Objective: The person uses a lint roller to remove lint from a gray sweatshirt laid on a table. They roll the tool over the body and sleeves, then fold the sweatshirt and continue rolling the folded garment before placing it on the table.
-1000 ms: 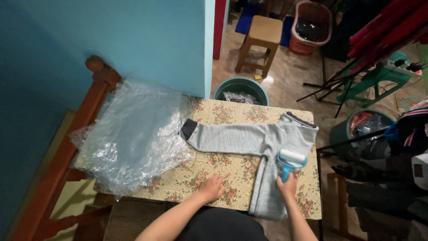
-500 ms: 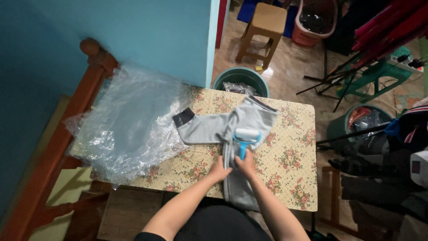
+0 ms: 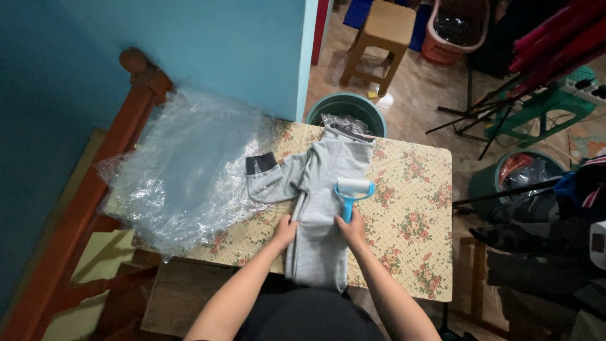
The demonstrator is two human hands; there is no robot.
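Right hand (image 3: pixel 353 228) clenching around the blue plastic handle of a lint roller with a white sticky drum (image 3: pixel 351 191), drum resting on the grey long-sleeved knit garment (image 3: pixel 320 208) just right of its centre fold. Left hand (image 3: pixel 285 231) lying flat with fingers loosely spread, pinning the garment's left edge, grasping nothing.

Judging progress: garment lying folded lengthwise into a narrow strip, one sleeve with a dark cuff (image 3: pixel 260 165) sticking out to the left. Roller sitting around mid-body, so lower half nearest the body possibly covered already, upper part toward the collar and the sleeve looking untouched (cannot tell from fabric alone which areas are clean). Hem end hanging slightly over the near table edge.

Moving outward: garment lying on a table with a cream floral-print covering (image 3: pixel 410 227). Crumpled sheet of clear plastic wrap (image 3: pixel 183 183) spreading over the table's left end, touching the sleeve. Teal round bin lined with a plastic bag (image 3: pixel 346 112) standing just beyond the far table edge, near the collar. Red-brown wooden stair rail (image 3: pixel 95 183) running along the left. Small wooden stool (image 3: pixel 372 35) standing well apart on the tiled floor beyond.
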